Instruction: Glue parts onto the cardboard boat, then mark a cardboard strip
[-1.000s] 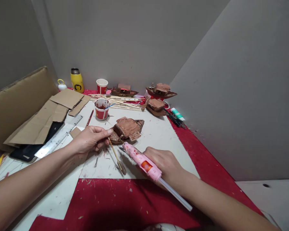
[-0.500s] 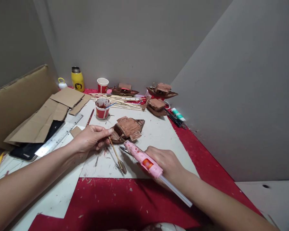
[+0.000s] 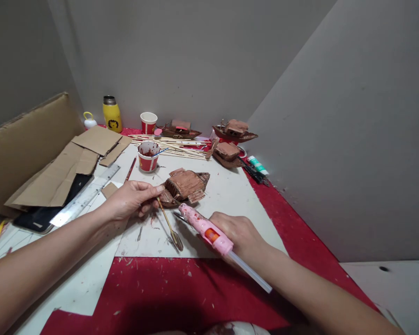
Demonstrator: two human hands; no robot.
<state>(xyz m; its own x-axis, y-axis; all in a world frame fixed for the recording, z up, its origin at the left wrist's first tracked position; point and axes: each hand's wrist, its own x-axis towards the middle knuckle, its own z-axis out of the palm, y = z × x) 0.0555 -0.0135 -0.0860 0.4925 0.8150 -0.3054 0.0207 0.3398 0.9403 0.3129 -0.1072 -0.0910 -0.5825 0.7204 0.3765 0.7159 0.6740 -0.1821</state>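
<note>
My left hand pinches a thin brown stick whose flat paddle end rests on the white board. Its fingertips touch the near side of a brown model boat lying on that board. My right hand grips a pink glue gun with a clear glue stick jutting from its back. The gun's nozzle points left toward the stick and the boat's near edge, a short gap away.
A red-and-white paper cup with brown paint and a brush stands behind the boat. Bamboo skewers, three more model boats, a second cup, a yellow bottle, cardboard pieces and a metal ruler lie around.
My right hand and the glue gun have shifted slightly left and forward toward the stick. My left hand and the boat have stayed put.
</note>
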